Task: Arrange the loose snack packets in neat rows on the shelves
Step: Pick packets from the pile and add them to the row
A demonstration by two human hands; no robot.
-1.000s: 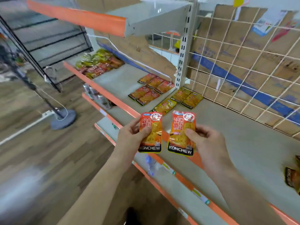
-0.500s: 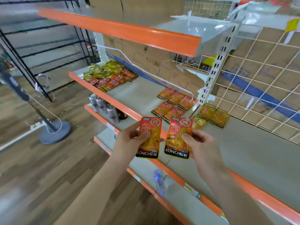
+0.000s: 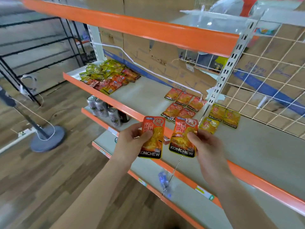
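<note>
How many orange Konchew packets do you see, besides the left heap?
7 packets: one in the left hand, one in the right hand, three in the shelf's back row, two in front; held ones may hide more.

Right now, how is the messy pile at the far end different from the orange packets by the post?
The messy pile is an overlapping heap; the orange packets lie flat in two rows. The messy pile mixes green, yellow and red; the orange packets are one colour. Both sit on one shelf.
</note>
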